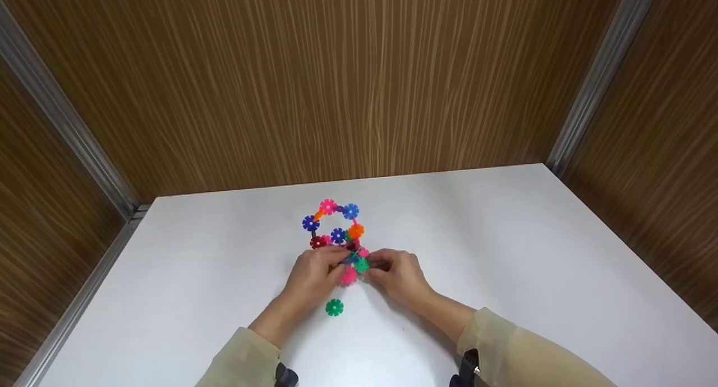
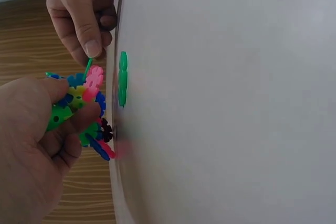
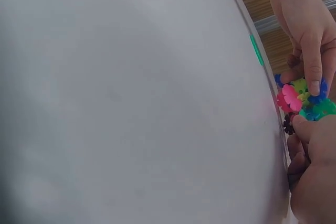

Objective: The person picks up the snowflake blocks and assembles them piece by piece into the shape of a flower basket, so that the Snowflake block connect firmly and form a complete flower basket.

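Note:
A structure of interlocking plastic snowflake discs (image 1: pixel 337 235) in several colours rises from the table, with a ring of linked discs at its top back. My left hand (image 1: pixel 316 273) pinches its lower part from the left, thumb and fingers on blue and green pieces. On the other side, my right hand (image 1: pixel 399 276) pinches a green snowflake disc (image 2: pixel 88 69), seen edge-on in the left wrist view, against the structure beside a pink disc (image 2: pixel 93 81). Whether that green disc is slotted in, I cannot tell. Fingers hide part of the joints.
One loose green snowflake disc (image 1: pixel 334 307) lies on the white table (image 1: pixel 224 275), just in front of the structure and between the forearms. Wood-grain panels (image 1: pixel 359 84) with metal corner posts stand behind the table and at both sides.

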Motion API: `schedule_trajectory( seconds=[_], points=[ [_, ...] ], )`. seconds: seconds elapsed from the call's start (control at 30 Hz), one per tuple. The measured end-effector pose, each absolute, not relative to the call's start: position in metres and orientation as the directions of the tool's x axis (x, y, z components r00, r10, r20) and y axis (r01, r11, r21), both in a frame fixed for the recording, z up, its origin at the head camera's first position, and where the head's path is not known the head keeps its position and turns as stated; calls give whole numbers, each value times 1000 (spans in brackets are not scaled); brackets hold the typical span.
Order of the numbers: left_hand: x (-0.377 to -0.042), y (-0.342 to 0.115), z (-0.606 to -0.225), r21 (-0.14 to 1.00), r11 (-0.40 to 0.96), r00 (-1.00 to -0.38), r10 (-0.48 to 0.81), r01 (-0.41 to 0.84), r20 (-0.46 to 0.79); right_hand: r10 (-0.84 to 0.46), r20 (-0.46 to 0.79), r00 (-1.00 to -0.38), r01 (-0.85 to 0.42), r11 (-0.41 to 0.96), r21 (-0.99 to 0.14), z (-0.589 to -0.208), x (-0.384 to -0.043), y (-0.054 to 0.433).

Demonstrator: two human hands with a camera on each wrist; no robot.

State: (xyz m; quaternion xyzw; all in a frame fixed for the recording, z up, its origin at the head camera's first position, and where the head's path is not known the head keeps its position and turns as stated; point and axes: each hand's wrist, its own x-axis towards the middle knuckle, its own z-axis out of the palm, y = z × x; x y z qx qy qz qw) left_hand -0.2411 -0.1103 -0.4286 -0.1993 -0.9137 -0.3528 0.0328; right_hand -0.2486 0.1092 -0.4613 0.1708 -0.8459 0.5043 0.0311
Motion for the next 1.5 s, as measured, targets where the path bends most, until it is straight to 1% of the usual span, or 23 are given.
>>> schedule_trajectory(
  seconds=[0.13, 0.27, 0.43, 0.53, 0.67, 0.8, 0.87, 0.93, 1.03, 1.1, 1.13, 1.2, 1.3, 1.43, 1.5],
  points=[
    [-241, -112, -428, 632, 666, -915, 342, 395, 212, -270, 249, -930, -350, 447, -823, -460, -249, 108],
    [-240, -111, -428, 654, 660, -926, 323, 370, 198, -284, 274, -919, -378, 431, -819, -460, -250, 107],
    [-239, -110, -427, 655, 666, -930, 320, 358, 182, -295, 257, -920, -365, 411, -835, -461, -253, 107],
    [-239, -110, -426, 646, 683, -934, 326, 341, 148, -314, 235, -920, -355, 414, -838, -460, -256, 109],
    [-239, -115, -422, 602, 716, -925, 364, 354, 111, -331, 228, -916, -366, 453, -813, -455, -261, 113],
    [-238, -124, -416, 540, 742, -909, 400, 397, 119, -336, 211, -918, -357, 468, -808, -451, -264, 118],
    [-235, -128, -415, 522, 744, -903, 401, 418, 151, -331, 210, -920, -351, 458, -817, -449, -264, 118],
    [-231, -133, -415, 517, 731, -895, 390, 444, 217, -324, 216, -921, -349, 442, -826, -447, -263, 117],
    [-224, -140, -417, 531, 701, -878, 346, 477, 331, -331, 255, -908, -385, 424, -820, -442, -263, 115],
    [-220, -145, -420, 554, 685, -877, 314, 474, 362, -359, 272, -893, -414, 420, -807, -438, -265, 114],
    [-219, -147, -421, 565, 683, -883, 306, 464, 356, -377, 279, -883, -432, 424, -796, -436, -267, 114],
    [-218, -151, -424, 603, 678, -907, 304, 421, 292, -410, 282, -867, -458, 437, -774, -433, -270, 113],
    [-220, -153, -429, 651, 676, -930, 338, 345, 142, -448, 273, -851, -482, 462, -745, -431, -274, 113],
    [-222, -151, -434, 667, 689, -921, 390, 284, -11, -476, 273, -836, -507, 480, -716, -431, -279, 114],
    [-223, -149, -435, 653, 703, -909, 413, 282, -52, -484, 288, -827, -526, 483, -700, -432, -281, 115]
  ],
)
